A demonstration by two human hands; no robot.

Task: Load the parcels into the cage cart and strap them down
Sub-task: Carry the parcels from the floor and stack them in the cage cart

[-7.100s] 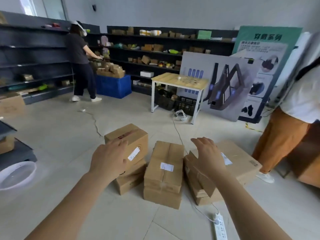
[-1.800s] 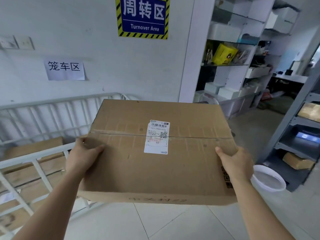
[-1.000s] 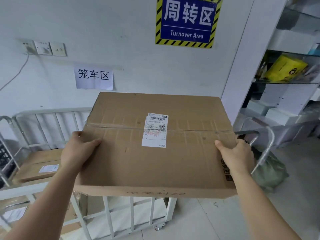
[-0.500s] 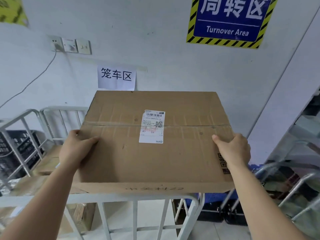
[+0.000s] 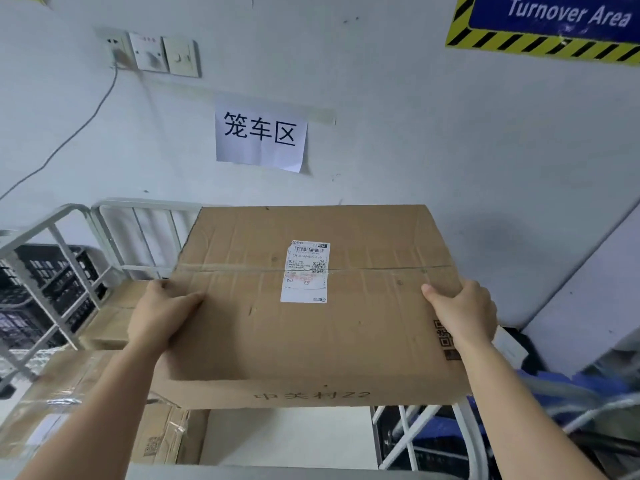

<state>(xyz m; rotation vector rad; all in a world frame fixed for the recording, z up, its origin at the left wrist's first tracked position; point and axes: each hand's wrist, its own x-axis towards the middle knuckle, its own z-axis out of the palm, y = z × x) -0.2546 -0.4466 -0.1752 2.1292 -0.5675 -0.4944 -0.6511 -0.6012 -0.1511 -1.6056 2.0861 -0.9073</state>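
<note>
Parcel (image 5: 311,327) of brown cardboard, wide and flat, is held in the air between the two hands with its big taped face upward. The left hand (image 5: 162,317) grips the left edge, with the thumb lying on the top face and the other fingers going under the edge. The right hand (image 5: 460,317) grips the right edge in the same way, thumb on top; its other fingers are hidden under the box. Between the hands, a little farther away than the thumbs, a white shipping label (image 5: 304,271) is stuck across the tape seam. Beside the right wrist a black printed code is on the cardboard.

Under and beyond the hands stands the white cage cart (image 5: 149,203); its barred rail rises to the left of the left hand. Inside it, below the left hand, lie other cardboard parcels (image 5: 110,317), and one more is under the left forearm. Farther to the left of this hand, behind the bars, are black crates (image 5: 41,289). On the wall above the hands hangs a paper sign (image 5: 259,133) with three characters. High above the right hand there is a blue sign (image 5: 554,15) reading "Turnover Area".
</note>
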